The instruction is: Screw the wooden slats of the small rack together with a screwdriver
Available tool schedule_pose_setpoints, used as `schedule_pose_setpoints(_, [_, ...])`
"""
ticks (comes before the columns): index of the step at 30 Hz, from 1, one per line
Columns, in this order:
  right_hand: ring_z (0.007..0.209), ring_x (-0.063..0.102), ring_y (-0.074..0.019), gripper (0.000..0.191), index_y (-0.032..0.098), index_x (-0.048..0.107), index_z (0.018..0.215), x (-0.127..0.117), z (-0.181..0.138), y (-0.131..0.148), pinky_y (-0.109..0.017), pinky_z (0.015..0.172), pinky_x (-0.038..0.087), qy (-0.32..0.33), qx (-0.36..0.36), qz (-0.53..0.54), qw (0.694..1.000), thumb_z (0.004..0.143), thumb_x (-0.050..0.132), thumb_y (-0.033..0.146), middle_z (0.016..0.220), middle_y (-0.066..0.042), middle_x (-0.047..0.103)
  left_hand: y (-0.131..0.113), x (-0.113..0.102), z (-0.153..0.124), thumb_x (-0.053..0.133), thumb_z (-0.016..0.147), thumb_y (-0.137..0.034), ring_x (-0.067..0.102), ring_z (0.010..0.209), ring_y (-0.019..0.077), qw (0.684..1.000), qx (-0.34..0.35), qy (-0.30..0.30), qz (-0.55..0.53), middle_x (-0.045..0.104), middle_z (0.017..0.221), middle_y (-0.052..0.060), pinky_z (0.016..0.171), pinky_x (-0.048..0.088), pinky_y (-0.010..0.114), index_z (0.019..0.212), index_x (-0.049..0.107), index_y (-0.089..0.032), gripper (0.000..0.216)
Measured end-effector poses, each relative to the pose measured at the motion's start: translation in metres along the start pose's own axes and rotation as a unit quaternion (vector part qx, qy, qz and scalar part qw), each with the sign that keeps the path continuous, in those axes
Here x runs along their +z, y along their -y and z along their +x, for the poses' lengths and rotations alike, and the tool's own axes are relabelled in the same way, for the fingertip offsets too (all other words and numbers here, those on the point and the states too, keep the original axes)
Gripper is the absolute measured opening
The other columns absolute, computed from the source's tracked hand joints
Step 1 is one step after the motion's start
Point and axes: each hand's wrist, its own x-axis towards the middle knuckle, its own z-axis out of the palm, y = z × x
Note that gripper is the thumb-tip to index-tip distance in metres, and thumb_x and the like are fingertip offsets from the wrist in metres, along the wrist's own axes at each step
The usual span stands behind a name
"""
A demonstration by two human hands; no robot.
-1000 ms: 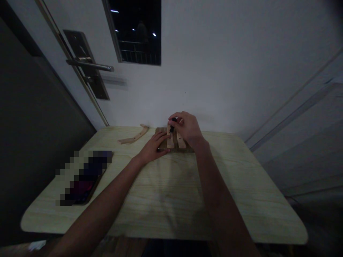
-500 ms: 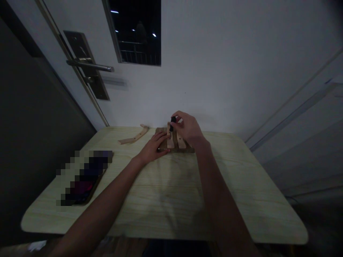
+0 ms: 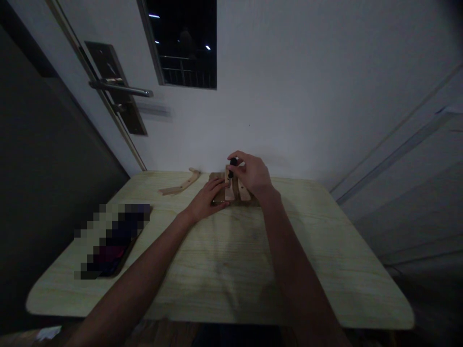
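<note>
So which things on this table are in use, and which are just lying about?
In use: brown wooden board with pale slats, under the left hand; small black tool, pinched in the right hand.
Lying about: curved pale wooden strip; dark flat rectangular object.

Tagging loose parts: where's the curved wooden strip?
Head view: the curved wooden strip lies on the table's far left by the wall, left of the slatted block the left hand touches. Right hand pinches a black knob there.

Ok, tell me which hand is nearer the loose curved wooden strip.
Left. The left hand rests on the left edge of the slatted wooden block, just right of the curved wooden strip; the right hand is farther right, pinching a small black knob above the block.
</note>
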Motion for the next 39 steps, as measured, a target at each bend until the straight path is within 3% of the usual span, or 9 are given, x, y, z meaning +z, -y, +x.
schedule_pose_setpoints(6, [0.088,0.064,-0.0190,0.033,0.017,0.063,0.118,0.0061,0.0007,-0.0008,-0.034,0.085,0.049,-0.026,-0.009,-0.017,0.999,0.089,0.050,0.023,0.109,-0.010,0.069,-0.0021,-0.0011,-0.0006,0.060,0.085,-0.045,0.033,0.138,0.0320,1.000,-0.011,0.005,-0.003,0.042,0.144,0.015,0.113,0.031,0.053,0.133,0.045,-0.018,0.058])
schedule_pose_setpoints(13, [0.072,0.062,-0.0149,0.031,0.024,0.062,0.115,-0.0014,-0.0011,-0.0002,-0.031,0.072,0.049,-0.007,-0.025,0.018,1.000,0.087,0.051,0.021,0.094,-0.004,0.070,0.0046,0.0018,-0.0010,0.060,0.085,-0.047,0.033,0.138,0.0312,1.000,0.003,0.000,0.000,0.041,0.145,0.015,0.114,0.031,0.051,0.135,0.044,-0.018,0.060])
schedule_pose_setpoints(18, [0.067,0.059,-0.0134,0.015,0.024,0.065,0.097,-0.0030,0.0000,0.0002,-0.028,0.067,0.045,-0.007,-0.016,0.021,1.000,0.085,0.057,0.028,0.082,-0.001,0.068,0.0028,0.0004,-0.0003,0.058,0.085,-0.050,0.034,0.138,0.0321,1.000,0.002,0.000,-0.004,0.042,0.145,0.015,0.114,0.030,0.053,0.134,0.046,-0.018,0.059])
schedule_pose_setpoints(23, [0.066,0.057,-0.0138,0.016,0.022,0.064,0.090,-0.0023,-0.0003,0.0017,-0.027,0.062,0.041,-0.022,0.013,-0.004,1.000,0.083,0.061,0.037,0.074,0.000,0.064,0.0021,-0.0014,0.0002,0.046,0.091,-0.049,0.035,0.137,0.0315,1.000,0.004,0.008,-0.020,0.042,0.144,0.015,0.113,0.029,0.055,0.135,0.045,-0.018,0.054])
schedule_pose_setpoints(35, [0.078,0.060,-0.0156,0.018,0.024,0.067,0.099,-0.0021,0.0014,-0.0055,-0.030,0.075,0.047,-0.003,-0.023,-0.003,1.000,0.087,0.055,0.030,0.087,-0.003,0.067,-0.0020,-0.0035,0.0010,0.044,0.092,-0.041,0.036,0.133,0.0301,0.999,-0.013,0.003,-0.044,0.046,0.137,0.017,0.110,0.033,0.051,0.120,0.046,-0.016,0.037])
schedule_pose_setpoints(39, [0.083,0.061,-0.0166,0.029,0.019,0.066,0.108,-0.0021,-0.0007,-0.0040,-0.032,0.080,0.048,-0.018,-0.034,-0.003,0.999,0.083,0.053,0.016,0.099,-0.007,0.067,-0.0025,-0.0043,0.0019,0.044,0.092,-0.040,0.036,0.133,0.0295,0.999,-0.020,0.010,-0.049,0.046,0.138,0.017,0.110,0.033,0.050,0.115,0.047,-0.016,0.034])
